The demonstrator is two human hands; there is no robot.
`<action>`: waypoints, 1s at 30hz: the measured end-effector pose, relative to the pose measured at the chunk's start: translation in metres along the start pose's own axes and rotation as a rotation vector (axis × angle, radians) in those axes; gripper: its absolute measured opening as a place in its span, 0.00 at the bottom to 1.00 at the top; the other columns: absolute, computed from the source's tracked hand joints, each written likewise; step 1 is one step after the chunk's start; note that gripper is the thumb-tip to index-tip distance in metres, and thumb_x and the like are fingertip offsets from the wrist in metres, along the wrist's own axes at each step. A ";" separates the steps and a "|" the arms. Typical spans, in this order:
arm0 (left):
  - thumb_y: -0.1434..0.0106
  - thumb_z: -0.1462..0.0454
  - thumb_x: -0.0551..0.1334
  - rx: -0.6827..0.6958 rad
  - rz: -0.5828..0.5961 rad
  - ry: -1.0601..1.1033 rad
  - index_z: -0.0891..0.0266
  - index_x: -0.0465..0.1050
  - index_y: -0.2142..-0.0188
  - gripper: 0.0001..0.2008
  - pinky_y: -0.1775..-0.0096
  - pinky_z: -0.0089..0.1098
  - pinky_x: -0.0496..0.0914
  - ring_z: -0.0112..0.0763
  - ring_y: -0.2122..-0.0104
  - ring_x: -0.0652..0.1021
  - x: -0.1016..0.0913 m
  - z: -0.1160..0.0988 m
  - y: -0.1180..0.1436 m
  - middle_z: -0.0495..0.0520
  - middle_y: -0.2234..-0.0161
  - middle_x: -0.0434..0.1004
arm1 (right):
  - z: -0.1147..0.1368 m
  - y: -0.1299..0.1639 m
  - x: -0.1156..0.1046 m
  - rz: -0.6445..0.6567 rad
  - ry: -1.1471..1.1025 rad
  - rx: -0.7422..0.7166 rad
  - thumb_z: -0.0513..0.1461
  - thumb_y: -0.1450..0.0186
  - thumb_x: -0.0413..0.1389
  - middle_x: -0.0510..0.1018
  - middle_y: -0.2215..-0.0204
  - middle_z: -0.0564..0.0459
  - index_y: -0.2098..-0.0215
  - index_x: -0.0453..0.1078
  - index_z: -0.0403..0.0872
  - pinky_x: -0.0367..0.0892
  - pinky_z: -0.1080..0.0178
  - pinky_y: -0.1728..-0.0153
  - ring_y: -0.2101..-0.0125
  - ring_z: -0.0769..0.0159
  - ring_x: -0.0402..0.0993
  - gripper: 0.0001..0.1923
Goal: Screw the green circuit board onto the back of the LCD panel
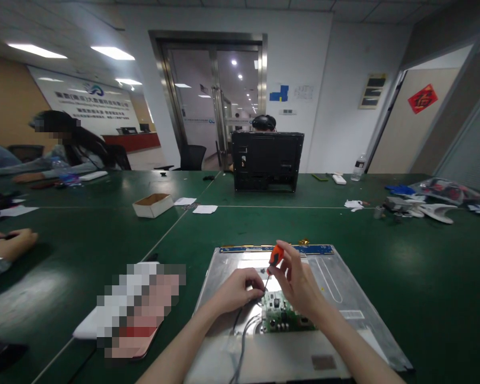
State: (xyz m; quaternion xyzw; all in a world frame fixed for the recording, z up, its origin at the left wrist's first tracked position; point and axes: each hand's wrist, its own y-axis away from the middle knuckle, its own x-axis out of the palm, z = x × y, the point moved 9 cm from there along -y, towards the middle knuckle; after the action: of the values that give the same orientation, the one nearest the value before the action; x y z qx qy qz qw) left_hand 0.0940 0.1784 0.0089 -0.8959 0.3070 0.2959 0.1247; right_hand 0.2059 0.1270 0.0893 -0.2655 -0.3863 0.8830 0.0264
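Right hand (298,280) grips orange screwdriver (273,261), tip down at green circuit board (282,314) on metal panel (344,288) lying on counter (424,266). Left hand (238,290) closed, pinching beside the tip.

Green tables (104,224), glass doors (214,101), ceiling lights (112,52)

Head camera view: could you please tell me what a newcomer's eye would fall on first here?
First, the right hand near the bottom centre, its grip on an orange-handled screwdriver, tip down toward a green circuit board. The left hand rests beside the board, on a silver metal panel lying flat on the green table. Farther back, a black monitor shell stands upright at the table's centre.
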 end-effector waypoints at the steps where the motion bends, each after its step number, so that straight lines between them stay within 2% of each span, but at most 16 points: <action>1: 0.48 0.71 0.62 0.000 0.009 0.004 0.63 0.76 0.72 0.05 0.65 0.27 0.66 0.30 0.69 0.73 0.001 0.000 0.000 0.49 0.72 0.76 | 0.000 -0.002 0.001 0.010 0.000 0.002 0.36 0.34 0.50 0.75 0.70 0.55 0.39 0.46 0.55 0.57 0.68 0.81 0.82 0.71 0.66 0.28; 6: 0.47 0.71 0.61 0.006 0.008 0.016 0.64 0.76 0.71 0.05 0.66 0.27 0.66 0.30 0.70 0.73 0.001 -0.001 -0.001 0.49 0.73 0.75 | 0.000 -0.013 0.006 0.060 0.071 -0.005 0.37 0.33 0.48 0.75 0.70 0.54 0.38 0.44 0.53 0.57 0.67 0.80 0.81 0.69 0.68 0.28; 11: 0.47 0.69 0.62 0.017 0.015 0.021 0.65 0.76 0.72 0.04 0.67 0.27 0.66 0.29 0.71 0.72 0.001 -0.001 -0.002 0.49 0.74 0.75 | 0.007 -0.016 0.011 0.072 0.145 -0.071 0.36 0.35 0.49 0.76 0.70 0.54 0.38 0.44 0.49 0.60 0.67 0.78 0.80 0.68 0.69 0.29; 18: 0.46 0.68 0.62 0.029 0.036 0.015 0.64 0.76 0.70 0.05 0.67 0.27 0.66 0.30 0.70 0.74 0.001 0.002 -0.003 0.50 0.71 0.76 | -0.004 -0.002 0.003 -0.029 0.120 -0.053 0.37 0.33 0.48 0.75 0.72 0.55 0.39 0.45 0.50 0.58 0.69 0.80 0.82 0.71 0.67 0.26; 25: 0.46 0.67 0.62 0.029 0.036 0.028 0.64 0.76 0.71 0.04 0.66 0.27 0.66 0.29 0.71 0.73 0.000 0.000 -0.003 0.49 0.73 0.75 | -0.002 0.001 0.003 -0.022 0.127 -0.054 0.37 0.33 0.47 0.74 0.72 0.55 0.39 0.44 0.50 0.58 0.68 0.80 0.82 0.71 0.66 0.26; 30: 0.46 0.68 0.62 0.029 0.043 0.049 0.65 0.76 0.71 0.04 0.68 0.27 0.66 0.29 0.72 0.73 0.000 0.000 -0.003 0.49 0.73 0.75 | 0.003 0.003 0.006 -0.028 0.160 -0.062 0.37 0.34 0.48 0.72 0.76 0.58 0.40 0.45 0.50 0.55 0.69 0.82 0.84 0.71 0.66 0.26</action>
State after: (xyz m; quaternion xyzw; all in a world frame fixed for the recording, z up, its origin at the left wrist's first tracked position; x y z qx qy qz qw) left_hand 0.0960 0.1804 0.0089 -0.8943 0.3334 0.2718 0.1236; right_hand 0.1998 0.1241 0.0862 -0.3306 -0.4136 0.8461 0.0611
